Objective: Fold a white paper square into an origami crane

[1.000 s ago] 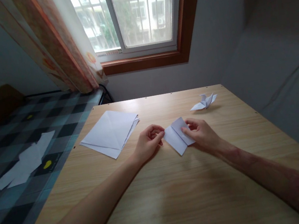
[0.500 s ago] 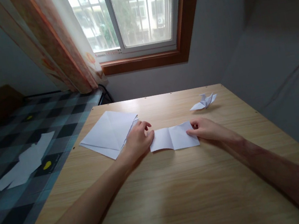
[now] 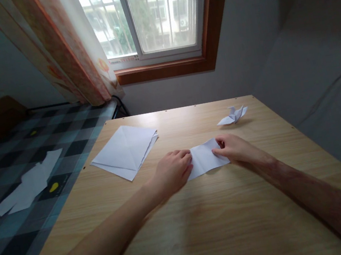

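A small white sheet of paper (image 3: 206, 157) with a crease down it lies on the wooden table (image 3: 205, 225). My left hand (image 3: 174, 168) rests over its left part, fingers together and curled at the paper, covering that end. At the sheet's right edge, my right hand (image 3: 227, 148) pinches the paper between thumb and fingers. Behind the right hand stands a folded white paper crane (image 3: 233, 115). To the left of my left hand lies a stack of white square paper sheets (image 3: 125, 149), the top one creased.
Left of the table is a bed (image 3: 17, 242) with a checked cover, and cut white paper scraps (image 3: 31, 186) lie on it. A curtain (image 3: 71, 52) hangs beside the window (image 3: 162, 12) at the back. A wall (image 3: 317, 56) borders the right side.
My left hand has moved right and slightly toward me, from the sheet's left edge onto its left part. The sheet has tilted a little. My right hand keeps its pinch.
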`<state>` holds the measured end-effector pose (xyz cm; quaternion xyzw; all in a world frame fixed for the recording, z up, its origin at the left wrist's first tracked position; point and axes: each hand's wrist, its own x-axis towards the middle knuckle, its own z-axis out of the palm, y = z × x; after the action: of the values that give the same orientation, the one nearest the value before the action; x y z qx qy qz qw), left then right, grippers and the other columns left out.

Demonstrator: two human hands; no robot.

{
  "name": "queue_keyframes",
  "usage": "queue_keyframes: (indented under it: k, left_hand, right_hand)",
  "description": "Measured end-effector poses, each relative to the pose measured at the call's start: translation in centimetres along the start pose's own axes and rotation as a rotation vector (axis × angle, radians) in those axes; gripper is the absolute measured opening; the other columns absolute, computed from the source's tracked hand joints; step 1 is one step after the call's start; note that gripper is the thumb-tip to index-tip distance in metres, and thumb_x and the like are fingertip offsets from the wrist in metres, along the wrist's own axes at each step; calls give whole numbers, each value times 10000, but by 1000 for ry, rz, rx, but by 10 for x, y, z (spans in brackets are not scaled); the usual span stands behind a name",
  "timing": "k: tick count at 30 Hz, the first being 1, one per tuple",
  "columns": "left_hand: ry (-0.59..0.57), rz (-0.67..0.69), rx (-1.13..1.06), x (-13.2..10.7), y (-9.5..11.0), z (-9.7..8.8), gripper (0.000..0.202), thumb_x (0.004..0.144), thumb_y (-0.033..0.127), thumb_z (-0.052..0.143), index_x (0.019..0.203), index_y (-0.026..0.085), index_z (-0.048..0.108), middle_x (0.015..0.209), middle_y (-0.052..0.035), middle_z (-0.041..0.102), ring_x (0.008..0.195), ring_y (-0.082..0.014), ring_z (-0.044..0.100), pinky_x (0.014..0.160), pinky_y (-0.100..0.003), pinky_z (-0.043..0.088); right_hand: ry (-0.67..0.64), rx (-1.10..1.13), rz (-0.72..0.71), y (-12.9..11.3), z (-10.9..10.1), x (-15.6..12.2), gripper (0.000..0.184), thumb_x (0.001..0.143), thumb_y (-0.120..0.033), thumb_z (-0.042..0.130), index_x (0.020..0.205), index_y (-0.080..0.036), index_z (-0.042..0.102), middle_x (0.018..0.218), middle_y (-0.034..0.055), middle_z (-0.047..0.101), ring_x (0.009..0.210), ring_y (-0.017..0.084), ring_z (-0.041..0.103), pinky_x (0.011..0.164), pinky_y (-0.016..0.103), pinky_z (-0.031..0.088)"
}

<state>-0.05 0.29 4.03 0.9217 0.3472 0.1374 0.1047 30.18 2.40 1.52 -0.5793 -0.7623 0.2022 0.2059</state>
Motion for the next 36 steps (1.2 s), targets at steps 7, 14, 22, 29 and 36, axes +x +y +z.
queue_keyframes:
  k: [7, 14, 22, 29, 36]
  left_hand:
    - [-47, 19, -16, -11, 4, 31, 585, 1151, 435, 417, 1678, 187, 466, 1785, -167, 401, 1651, -388, 391, 1346, -595, 294]
    - [-112, 84, -77, -11, -15, 31, 754, 1155, 567, 408, 1799, 222, 219, 1842, -140, 233, 1723, -327, 233, 1408, -515, 157]
    - [-136, 85, -115, -12, -25, 29, 782, 1134, 608, 463, 1793, 242, 254, 1828, -136, 269, 1715, -323, 256, 1405, -489, 170]
    - [-190, 38, -67, -10, -40, 18, 825, 1131, 638, 424, 1794, 185, 233, 1838, -162, 222, 1727, -300, 226, 1404, -451, 119]
    - [-141, 23, -77, -10, -51, 17, 829, 1114, 644, 472, 1779, 184, 286, 1825, -170, 275, 1717, -311, 259, 1405, -460, 135]
  right_hand:
    - [197, -341, -196, -29, 7, -18, 646, 937, -356, 660, 1527, -105, 582, 1592, 254, 595, 1471, 430, 543, 1226, 566, 439]
    - [-10, -223, -321, -42, 51, -33, 768, 1115, -489, 449, 1776, -137, 281, 1805, 194, 352, 1694, 319, 329, 1379, 549, 306]
    - [-24, -302, -269, -20, 51, -26, 850, 1133, -672, 349, 1787, -136, 259, 1826, 191, 280, 1711, 326, 280, 1398, 542, 256]
    - [-15, -342, -168, -3, 42, -16, 838, 1134, -664, 302, 1781, -131, 273, 1829, 194, 284, 1711, 335, 279, 1390, 543, 255]
    - [35, -322, -158, 0, 32, -11, 722, 1123, -541, 416, 1717, -131, 399, 1793, 202, 383, 1675, 352, 352, 1370, 565, 272]
